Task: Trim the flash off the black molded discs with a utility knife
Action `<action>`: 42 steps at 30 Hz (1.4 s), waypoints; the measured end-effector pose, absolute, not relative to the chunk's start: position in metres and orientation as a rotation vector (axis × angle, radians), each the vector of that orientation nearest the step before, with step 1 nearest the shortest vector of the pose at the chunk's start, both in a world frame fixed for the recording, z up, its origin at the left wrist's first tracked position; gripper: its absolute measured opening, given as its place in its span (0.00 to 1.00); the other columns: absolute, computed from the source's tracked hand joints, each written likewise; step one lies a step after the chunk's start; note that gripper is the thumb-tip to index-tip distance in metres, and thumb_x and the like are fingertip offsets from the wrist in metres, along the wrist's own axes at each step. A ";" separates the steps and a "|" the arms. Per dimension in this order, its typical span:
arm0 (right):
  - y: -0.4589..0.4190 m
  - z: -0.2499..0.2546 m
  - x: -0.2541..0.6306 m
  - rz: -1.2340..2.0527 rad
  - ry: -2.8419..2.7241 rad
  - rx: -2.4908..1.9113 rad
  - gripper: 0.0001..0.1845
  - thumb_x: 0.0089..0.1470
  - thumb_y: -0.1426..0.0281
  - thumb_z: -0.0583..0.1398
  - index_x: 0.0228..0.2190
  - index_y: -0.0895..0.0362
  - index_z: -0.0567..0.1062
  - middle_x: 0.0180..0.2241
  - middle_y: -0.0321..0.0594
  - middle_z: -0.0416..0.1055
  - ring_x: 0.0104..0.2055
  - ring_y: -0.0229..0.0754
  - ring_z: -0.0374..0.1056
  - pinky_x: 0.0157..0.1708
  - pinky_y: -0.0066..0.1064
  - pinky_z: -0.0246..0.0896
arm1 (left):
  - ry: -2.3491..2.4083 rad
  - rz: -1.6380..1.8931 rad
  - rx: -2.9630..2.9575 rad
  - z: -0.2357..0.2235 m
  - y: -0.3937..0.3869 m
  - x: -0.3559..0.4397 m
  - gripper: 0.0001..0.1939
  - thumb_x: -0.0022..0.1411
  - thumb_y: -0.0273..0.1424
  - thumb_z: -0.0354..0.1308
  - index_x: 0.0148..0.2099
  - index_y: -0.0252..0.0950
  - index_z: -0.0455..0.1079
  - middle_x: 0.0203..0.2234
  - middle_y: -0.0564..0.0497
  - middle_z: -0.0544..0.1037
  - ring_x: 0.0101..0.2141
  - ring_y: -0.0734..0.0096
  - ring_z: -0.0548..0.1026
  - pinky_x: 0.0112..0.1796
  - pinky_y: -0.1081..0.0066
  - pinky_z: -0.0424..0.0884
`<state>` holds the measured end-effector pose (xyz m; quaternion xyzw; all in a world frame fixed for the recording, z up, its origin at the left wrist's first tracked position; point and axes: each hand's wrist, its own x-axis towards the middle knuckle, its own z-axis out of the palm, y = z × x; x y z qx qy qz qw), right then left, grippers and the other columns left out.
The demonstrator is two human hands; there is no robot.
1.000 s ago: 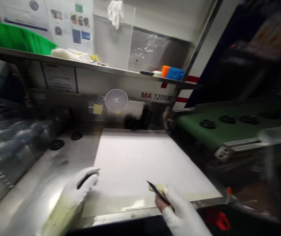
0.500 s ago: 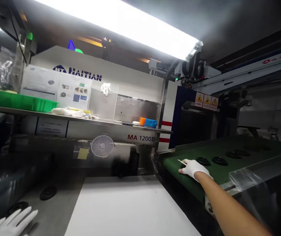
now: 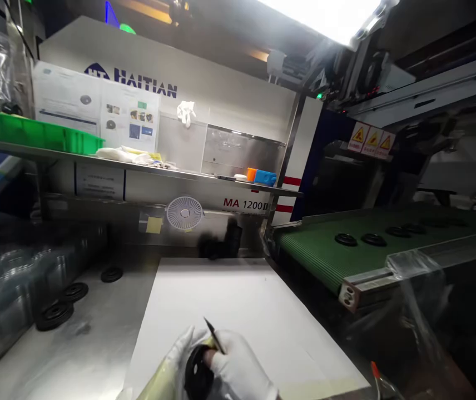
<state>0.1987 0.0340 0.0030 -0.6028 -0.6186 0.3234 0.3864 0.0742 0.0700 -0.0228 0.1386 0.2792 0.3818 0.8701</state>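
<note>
Both my hands are gloved in white and meet low over the white sheet (image 3: 225,294). My left hand (image 3: 173,358) is closed around the left side of a black round disc (image 3: 198,375), which stands tilted on edge. My right hand (image 3: 244,361) presses its bare thumb against the disc's right side. It also grips a thin, dark, pointed knife (image 3: 213,333), tip up and to the left. The fingers behind the disc are hidden.
Several black discs (image 3: 54,315) lie on the metal table at left, beside clear plastic trays (image 3: 13,294). More discs (image 3: 345,239) sit on the green conveyor belt (image 3: 305,244). A shelf (image 3: 204,176) crosses ahead above a small fan (image 3: 184,213). An orange-tipped tool (image 3: 375,371) stands lower right.
My right hand has come back from the conveyor with a black disc and the knife. My left hand has moved right from the metal table and now holds the disc too. The view has tilted down.
</note>
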 end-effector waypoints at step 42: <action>-0.018 -0.047 0.130 0.026 -1.797 -1.894 0.15 0.60 0.67 0.44 0.29 0.52 0.68 0.23 0.34 0.72 0.23 0.41 0.68 0.22 0.32 0.43 | 0.580 1.138 0.258 -0.015 0.036 0.029 0.11 0.52 0.30 0.60 0.40 0.32 0.72 0.25 0.51 0.69 0.27 0.72 0.70 0.31 0.70 0.71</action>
